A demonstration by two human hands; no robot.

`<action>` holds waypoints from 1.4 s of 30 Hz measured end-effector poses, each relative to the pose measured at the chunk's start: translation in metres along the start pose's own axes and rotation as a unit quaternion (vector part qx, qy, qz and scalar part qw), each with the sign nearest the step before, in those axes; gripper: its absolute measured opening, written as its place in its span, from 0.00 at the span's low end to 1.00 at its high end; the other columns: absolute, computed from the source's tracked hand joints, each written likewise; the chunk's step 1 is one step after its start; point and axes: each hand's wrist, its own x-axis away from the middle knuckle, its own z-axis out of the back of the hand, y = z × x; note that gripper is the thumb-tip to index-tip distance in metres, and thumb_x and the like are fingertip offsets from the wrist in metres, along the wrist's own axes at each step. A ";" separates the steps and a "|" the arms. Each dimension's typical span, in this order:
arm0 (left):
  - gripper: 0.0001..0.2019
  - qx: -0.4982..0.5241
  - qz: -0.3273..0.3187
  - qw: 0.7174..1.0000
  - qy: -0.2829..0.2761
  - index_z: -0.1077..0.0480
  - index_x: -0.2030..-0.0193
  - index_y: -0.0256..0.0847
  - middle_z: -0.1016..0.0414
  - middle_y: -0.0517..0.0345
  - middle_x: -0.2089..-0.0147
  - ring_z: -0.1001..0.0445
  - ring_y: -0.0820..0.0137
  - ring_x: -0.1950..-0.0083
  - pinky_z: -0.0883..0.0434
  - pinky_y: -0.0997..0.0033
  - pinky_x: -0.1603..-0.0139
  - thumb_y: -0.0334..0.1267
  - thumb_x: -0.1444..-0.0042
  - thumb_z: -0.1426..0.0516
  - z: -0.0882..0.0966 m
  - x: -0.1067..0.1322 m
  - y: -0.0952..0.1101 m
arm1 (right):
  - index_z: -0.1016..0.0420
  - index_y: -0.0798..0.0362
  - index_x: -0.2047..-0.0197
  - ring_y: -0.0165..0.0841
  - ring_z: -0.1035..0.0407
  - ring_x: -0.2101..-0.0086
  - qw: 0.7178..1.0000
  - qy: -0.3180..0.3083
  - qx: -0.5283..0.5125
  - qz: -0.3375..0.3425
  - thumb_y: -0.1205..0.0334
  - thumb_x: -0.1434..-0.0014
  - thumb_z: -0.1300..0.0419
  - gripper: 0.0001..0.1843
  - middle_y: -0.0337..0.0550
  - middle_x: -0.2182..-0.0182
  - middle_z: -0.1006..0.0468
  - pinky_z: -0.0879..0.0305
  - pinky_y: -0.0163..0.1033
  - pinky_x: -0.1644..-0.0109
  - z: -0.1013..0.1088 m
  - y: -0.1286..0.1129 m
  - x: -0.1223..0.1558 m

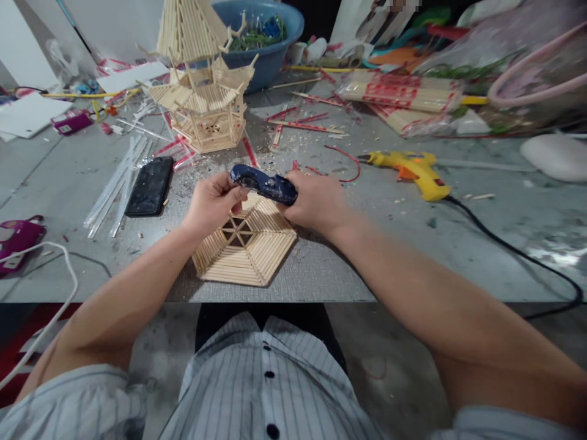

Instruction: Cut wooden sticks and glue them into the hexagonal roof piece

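Note:
My right hand (pixel 314 201) is closed around one end of a dark blue curved hand tool (pixel 263 182) with a small screw on its side. Any blade or jaw is hidden, so its exact kind does not show. At the tool's other end, my left hand (pixel 213 198) is closed in a pinch; what lies between the fingers cannot be made out. Below both hands, a hexagonal panel of thin wooden sticks (pixel 243 264) lies flat near the table edge, with an open, spoked centre. My hands cover part of its far side.
Behind my hands stands a tiered stick pagoda (pixel 206 101) before a blue basin (pixel 279 55). A black phone (pixel 149 186) and clear glue sticks (pixel 114 183) lie left. On the right are a corded yellow glue gun (pixel 415 171) and bundled sticks (pixel 398 91).

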 end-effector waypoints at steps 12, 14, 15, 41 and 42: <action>0.10 0.074 -0.009 0.997 0.036 0.36 0.77 0.38 0.34 0.70 0.83 0.34 0.83 0.83 0.37 0.85 0.82 0.22 0.57 0.40 -0.004 -0.004 -0.002 | 0.35 0.59 0.45 0.48 0.31 0.59 0.998 0.026 -0.010 0.054 0.60 0.52 0.43 0.30 0.57 0.57 0.24 0.41 0.47 0.58 -0.001 0.008 -0.005; 0.11 0.079 -0.012 0.996 0.040 0.37 0.78 0.39 0.35 0.71 0.84 0.33 0.83 0.84 0.37 0.85 0.83 0.22 0.58 0.41 -0.004 -0.005 -0.004 | 0.35 0.59 0.45 0.48 0.31 0.60 0.997 0.034 -0.004 0.063 0.60 0.52 0.43 0.30 0.57 0.58 0.24 0.42 0.47 0.58 -0.003 0.006 -0.004; 0.10 0.083 -0.016 0.996 0.042 0.37 0.78 0.39 0.36 0.71 0.84 0.33 0.83 0.84 0.37 0.85 0.83 0.22 0.58 0.41 -0.004 -0.005 -0.005 | 0.34 0.59 0.46 0.48 0.31 0.60 0.997 0.039 -0.003 0.066 0.60 0.52 0.43 0.29 0.56 0.59 0.24 0.42 0.47 0.58 -0.004 0.005 -0.004; 0.08 0.044 -0.050 0.997 0.036 0.37 0.79 0.40 0.33 0.69 0.84 0.34 0.81 0.84 0.36 0.82 0.83 0.32 0.60 0.39 -0.003 -0.004 -0.011 | 0.30 0.58 0.49 0.46 0.30 0.62 0.997 0.036 0.007 0.070 0.60 0.50 0.45 0.25 0.55 0.60 0.23 0.41 0.46 0.58 -0.003 0.004 0.000; 0.08 0.041 -0.049 0.997 0.036 0.36 0.79 0.40 0.33 0.69 0.84 0.34 0.82 0.84 0.37 0.82 0.83 0.32 0.60 0.39 -0.002 -0.004 -0.011 | 0.29 0.58 0.49 0.46 0.30 0.62 0.997 0.031 0.006 0.066 0.60 0.50 0.45 0.24 0.55 0.60 0.22 0.41 0.46 0.58 -0.002 0.004 0.000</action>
